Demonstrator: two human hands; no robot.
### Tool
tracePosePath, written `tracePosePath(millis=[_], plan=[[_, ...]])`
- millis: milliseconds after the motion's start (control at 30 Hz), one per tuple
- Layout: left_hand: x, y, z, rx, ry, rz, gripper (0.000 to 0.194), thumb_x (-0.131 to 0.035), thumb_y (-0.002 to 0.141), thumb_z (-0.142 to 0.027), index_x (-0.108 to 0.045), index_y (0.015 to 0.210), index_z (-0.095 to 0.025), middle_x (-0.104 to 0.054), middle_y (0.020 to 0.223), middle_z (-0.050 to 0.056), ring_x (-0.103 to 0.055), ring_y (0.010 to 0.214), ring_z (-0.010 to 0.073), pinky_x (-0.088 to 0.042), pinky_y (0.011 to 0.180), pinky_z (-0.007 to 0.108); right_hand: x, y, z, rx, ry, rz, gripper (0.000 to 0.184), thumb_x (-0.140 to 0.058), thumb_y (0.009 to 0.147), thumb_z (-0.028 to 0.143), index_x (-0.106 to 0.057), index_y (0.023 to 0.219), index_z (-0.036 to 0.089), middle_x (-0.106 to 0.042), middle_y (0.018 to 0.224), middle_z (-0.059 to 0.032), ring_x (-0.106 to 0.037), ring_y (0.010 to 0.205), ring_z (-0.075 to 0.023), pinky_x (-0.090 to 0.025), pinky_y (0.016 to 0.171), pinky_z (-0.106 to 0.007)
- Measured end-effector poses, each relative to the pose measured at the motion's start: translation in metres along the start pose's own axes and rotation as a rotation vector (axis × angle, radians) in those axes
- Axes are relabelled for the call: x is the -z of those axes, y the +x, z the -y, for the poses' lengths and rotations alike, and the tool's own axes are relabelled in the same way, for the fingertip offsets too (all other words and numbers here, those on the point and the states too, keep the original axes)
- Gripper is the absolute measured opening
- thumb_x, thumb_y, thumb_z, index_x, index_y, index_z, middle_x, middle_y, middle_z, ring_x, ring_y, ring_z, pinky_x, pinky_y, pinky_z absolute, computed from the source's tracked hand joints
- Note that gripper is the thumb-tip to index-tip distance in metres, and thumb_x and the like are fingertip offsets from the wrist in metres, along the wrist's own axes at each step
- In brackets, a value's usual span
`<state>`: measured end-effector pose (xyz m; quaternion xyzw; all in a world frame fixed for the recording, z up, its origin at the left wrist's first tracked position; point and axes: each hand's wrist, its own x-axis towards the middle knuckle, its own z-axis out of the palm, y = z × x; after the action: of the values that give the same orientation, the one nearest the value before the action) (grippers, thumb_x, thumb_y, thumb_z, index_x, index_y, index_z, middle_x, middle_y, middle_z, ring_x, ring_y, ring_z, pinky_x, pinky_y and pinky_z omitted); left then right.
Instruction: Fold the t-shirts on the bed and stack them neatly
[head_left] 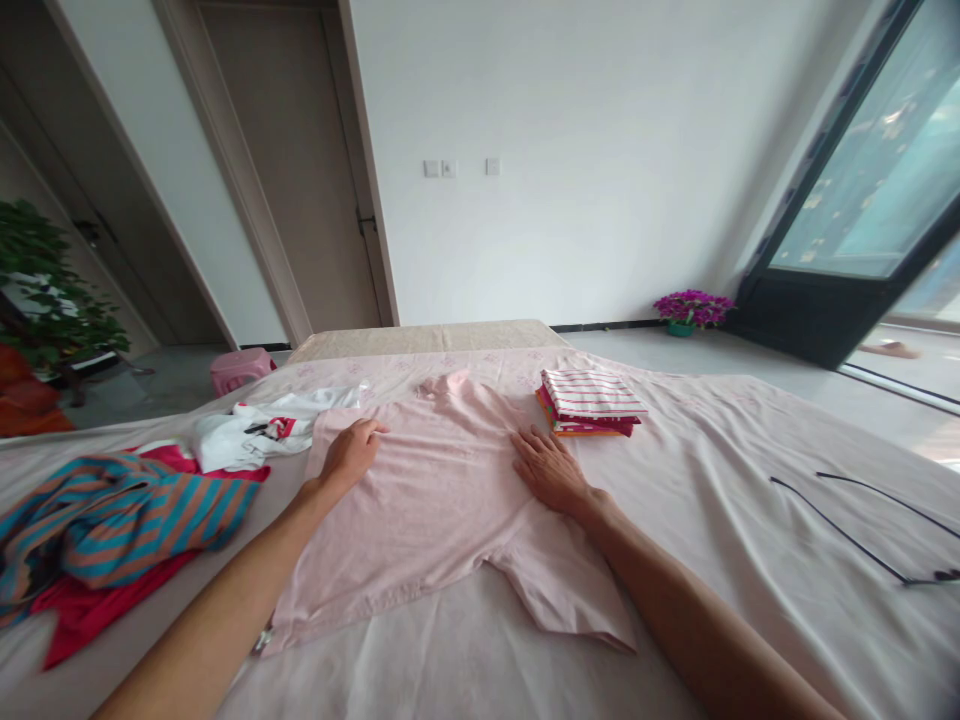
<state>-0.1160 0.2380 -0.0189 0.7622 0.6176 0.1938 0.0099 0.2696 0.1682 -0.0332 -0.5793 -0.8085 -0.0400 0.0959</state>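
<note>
A pale pink short-sleeved shirt (pixel 420 500) lies spread sideways on the cloth-covered surface before me, its collar at the far side. One sleeve (pixel 566 585) reaches toward me at the right. At the shirt's left part, my left hand (pixel 351 455) has its fingers curled together on the fabric; some fingertips are hidden. My right hand (pixel 547 468) rests flat on the shirt's right part, palm down with fingers stretched out. Just beyond it sits a stack of folded clothes (pixel 592 400), topped by a white piece with red stripes.
Left of the shirt lie a loose blue-and-orange striped garment (pixel 150 510), red cloth (pixel 112 605) and a white printed garment (pixel 255 435). Dark-armed glasses (pixel 862 535) are at the right. A pink stool (pixel 241 370) stands on the floor beyond, with purple flowers (pixel 691 308) by the wall.
</note>
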Motion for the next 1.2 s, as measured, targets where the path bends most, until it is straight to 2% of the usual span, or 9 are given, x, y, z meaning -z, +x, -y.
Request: tracePosePath(millis=[167, 267, 400, 500, 600, 800, 933, 1100, 1200], plan=[[-0.032, 0.028, -0.038, -0.228, -0.026, 0.187, 0.043, -0.039, 0.095, -0.035, -0.066, 0.127, -0.027, -0.064, 0.135, 0.003, -0.057, 0.125, 0.0175, -0.041, 0.105, 0.028, 0.006, -0.002, 0.001, 0.101, 0.039, -0.009, 0.051, -0.035, 0.102, 0.04, -0.044, 0.149, 0.023, -0.041, 0.155, -0.0081, -0.033, 0.144, -0.0278, -0.024, 0.118, -0.049], [-0.044, 0.037, -0.04, -0.242, 0.012, 0.248, 0.049, -0.042, 0.095, -0.045, -0.057, 0.139, -0.029, -0.05, 0.15, 0.006, -0.045, 0.138, 0.0245, -0.035, 0.112, 0.043, 0.006, -0.002, -0.001, 0.108, 0.055, 0.006, 0.052, -0.035, 0.102, 0.042, -0.043, 0.15, 0.024, -0.04, 0.156, -0.0077, -0.034, 0.143, -0.0276, -0.025, 0.118, -0.048], [-0.049, 0.038, -0.028, -0.108, 0.088, 0.203, 0.055, -0.036, 0.098, -0.048, -0.045, 0.148, -0.028, -0.037, 0.158, 0.012, -0.031, 0.145, 0.0352, -0.023, 0.112, 0.065, 0.002, -0.002, -0.004, 0.094, 0.065, 0.017, 0.053, -0.032, 0.103, 0.045, -0.041, 0.151, 0.024, -0.039, 0.157, -0.0076, -0.034, 0.143, -0.0264, -0.025, 0.118, -0.047], [-0.049, 0.03, -0.023, -0.04, 0.154, 0.085, 0.057, -0.03, 0.099, -0.047, -0.04, 0.151, -0.025, -0.03, 0.161, 0.014, -0.022, 0.149, 0.0352, -0.014, 0.115, 0.065, -0.002, -0.001, -0.007, 0.092, 0.063, 0.013, 0.053, -0.031, 0.104, 0.045, -0.041, 0.151, 0.025, -0.039, 0.157, -0.0075, -0.033, 0.144, -0.0254, -0.024, 0.118, -0.046], [-0.047, 0.015, -0.023, -0.046, 0.215, -0.009, 0.058, -0.031, 0.099, -0.046, -0.038, 0.152, -0.023, -0.029, 0.161, 0.015, -0.021, 0.15, 0.0326, -0.015, 0.118, 0.058, -0.005, 0.0, -0.009, 0.094, 0.054, 0.008, 0.053, -0.031, 0.104, 0.045, -0.041, 0.151, 0.024, -0.039, 0.157, -0.008, -0.032, 0.145, -0.0242, -0.023, 0.118, -0.045], [-0.035, -0.037, -0.001, -0.075, 0.229, 0.062, 0.057, -0.037, 0.098, -0.047, -0.041, 0.15, -0.026, -0.025, 0.163, 0.013, -0.019, 0.15, 0.0328, -0.023, 0.116, 0.054, -0.007, -0.002, -0.008, 0.085, 0.04, 0.007, 0.053, -0.032, 0.104, 0.045, -0.04, 0.152, 0.024, -0.039, 0.157, -0.008, -0.032, 0.145, -0.0243, -0.022, 0.118, -0.045], [-0.019, -0.069, 0.011, -0.037, 0.28, 0.013, 0.054, -0.035, 0.098, -0.044, -0.047, 0.146, -0.024, -0.029, 0.161, 0.014, -0.02, 0.15, 0.0328, -0.025, 0.115, 0.052, -0.003, -0.002, -0.006, 0.085, 0.031, 0.028, 0.053, -0.032, 0.103, 0.045, -0.039, 0.152, 0.024, -0.037, 0.158, -0.0081, -0.032, 0.145, -0.0248, -0.023, 0.118, -0.045], [-0.001, -0.104, 0.008, -0.022, 0.315, -0.047, 0.053, -0.04, 0.096, -0.04, -0.051, 0.143, -0.02, -0.036, 0.158, 0.014, -0.023, 0.149, 0.0322, -0.024, 0.117, 0.052, 0.008, -0.005, 0.001, 0.049, 0.006, 0.076, 0.055, -0.033, 0.103, 0.044, -0.038, 0.152, 0.021, -0.036, 0.158, -0.0103, -0.031, 0.145, -0.0269, -0.023, 0.118, -0.047], [0.002, -0.132, 0.004, -0.112, 0.235, 0.017, 0.059, -0.037, 0.096, -0.045, -0.042, 0.15, -0.021, -0.032, 0.16, 0.013, -0.026, 0.149, 0.0302, -0.03, 0.116, 0.047, 0.017, -0.02, 0.012, 0.049, 0.016, 0.066, 0.058, -0.034, 0.103, 0.047, -0.035, 0.154, 0.02, -0.033, 0.159, -0.0111, -0.026, 0.148, -0.0277, -0.019, 0.12, -0.05]])
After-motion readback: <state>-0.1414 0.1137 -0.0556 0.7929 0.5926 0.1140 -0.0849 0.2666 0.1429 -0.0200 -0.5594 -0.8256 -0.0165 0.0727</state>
